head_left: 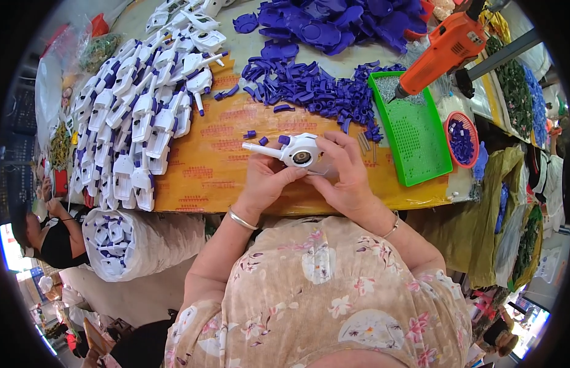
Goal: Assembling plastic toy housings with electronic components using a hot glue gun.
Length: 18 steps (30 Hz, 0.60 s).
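Observation:
My left hand (pixel 264 180) and my right hand (pixel 342 173) together hold a white plastic toy-gun body (pixel 295 149) with a long thin barrel pointing left, above the yellow cardboard-covered table (pixel 211 165). A round opening in the body faces up. My right fingers pinch its right side; my left thumb presses its lower edge. Small purple parts (pixel 264 140) lie just left of it.
Rows of assembled white and purple toy guns (pixel 134 110) fill the left. A heap of purple pieces (pixel 309 86) lies ahead. A green tray of screws (pixel 410 129), an orange electric screwdriver (pixel 447 49) hanging above it, and a red basket (pixel 461 140) stand right. Another person (pixel 49 236) sits at left.

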Available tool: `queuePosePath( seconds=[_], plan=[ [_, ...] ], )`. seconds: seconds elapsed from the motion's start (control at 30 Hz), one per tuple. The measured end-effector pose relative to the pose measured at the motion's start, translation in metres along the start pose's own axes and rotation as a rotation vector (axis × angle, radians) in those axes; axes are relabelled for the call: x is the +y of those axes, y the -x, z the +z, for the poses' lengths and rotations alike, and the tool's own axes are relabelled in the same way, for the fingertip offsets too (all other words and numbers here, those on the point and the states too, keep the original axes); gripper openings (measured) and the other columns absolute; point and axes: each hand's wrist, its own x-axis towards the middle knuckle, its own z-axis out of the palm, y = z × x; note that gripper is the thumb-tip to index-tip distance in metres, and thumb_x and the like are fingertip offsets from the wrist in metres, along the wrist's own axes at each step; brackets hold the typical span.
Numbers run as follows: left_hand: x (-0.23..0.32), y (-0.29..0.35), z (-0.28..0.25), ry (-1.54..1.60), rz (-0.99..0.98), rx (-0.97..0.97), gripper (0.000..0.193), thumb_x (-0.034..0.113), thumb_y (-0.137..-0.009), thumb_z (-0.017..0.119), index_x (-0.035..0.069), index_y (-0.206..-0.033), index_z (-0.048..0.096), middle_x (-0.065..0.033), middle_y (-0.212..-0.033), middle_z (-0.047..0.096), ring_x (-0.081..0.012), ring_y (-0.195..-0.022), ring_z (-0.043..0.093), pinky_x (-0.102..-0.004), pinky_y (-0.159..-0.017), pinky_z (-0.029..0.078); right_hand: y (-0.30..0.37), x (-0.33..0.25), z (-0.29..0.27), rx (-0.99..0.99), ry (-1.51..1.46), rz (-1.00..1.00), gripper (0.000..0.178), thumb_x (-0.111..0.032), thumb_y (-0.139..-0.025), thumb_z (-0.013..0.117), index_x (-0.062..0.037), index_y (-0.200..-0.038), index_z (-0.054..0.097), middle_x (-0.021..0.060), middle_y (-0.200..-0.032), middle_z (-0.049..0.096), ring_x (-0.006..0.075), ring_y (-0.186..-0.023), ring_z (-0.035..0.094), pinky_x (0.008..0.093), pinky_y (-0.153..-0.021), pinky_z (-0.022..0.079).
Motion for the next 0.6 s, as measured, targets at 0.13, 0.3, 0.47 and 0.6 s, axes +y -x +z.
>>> queuePosePath(
  seconds=[0.13,0.3,0.47,0.6],
  plan=[
    [0.003,0.002,-0.005,0.043,-0.005,0.041,0.045,-0.007,-0.074,0.067,0.0,-0.117,0.054,-0.0053,-0.105,0.063,-0.0141,-0.095,0.06,-0.0285,-0.083,0.05,0.009,0.01,-0.001,0.081,-0.508,0.324,0.052,-0.005,-0.076,0.071,-0.0006,-0.122,0.047,0.0117,-0.113,0.054,0.0195,-0.101,0.054,0.0319,-0.086,0.045],
    [0.009,0.002,-0.006,0.141,0.026,0.062,0.049,-0.009,-0.072,0.068,0.0,-0.118,0.054,-0.0069,-0.108,0.063,-0.0173,-0.099,0.06,-0.0308,-0.088,0.049,0.012,0.017,-0.016,-0.108,-0.866,0.55,0.034,-0.001,-0.082,0.064,0.0016,-0.115,0.054,0.0068,-0.108,0.056,0.0087,-0.096,0.052,0.0228,-0.082,0.044],
    [0.007,0.001,-0.007,0.196,0.013,0.024,0.049,-0.01,-0.071,0.066,0.001,-0.118,0.054,-0.0092,-0.109,0.063,-0.0185,-0.1,0.06,-0.0322,-0.09,0.047,0.014,0.019,-0.016,-0.078,-0.765,0.401,0.023,0.001,-0.081,0.063,0.0017,-0.104,0.058,0.0024,-0.089,0.058,0.0094,-0.084,0.052,0.0217,-0.075,0.043],
    [0.018,0.004,-0.001,0.134,-0.009,0.096,0.051,-0.009,-0.067,0.065,0.0,-0.116,0.055,-0.0103,-0.108,0.063,-0.0198,-0.1,0.06,-0.0338,-0.091,0.046,0.004,0.01,-0.018,-0.097,-0.648,0.242,0.013,-0.001,-0.079,0.065,0.001,-0.089,0.057,0.0067,-0.083,0.055,0.0145,-0.078,0.052,0.0246,-0.069,0.042]
  ],
)
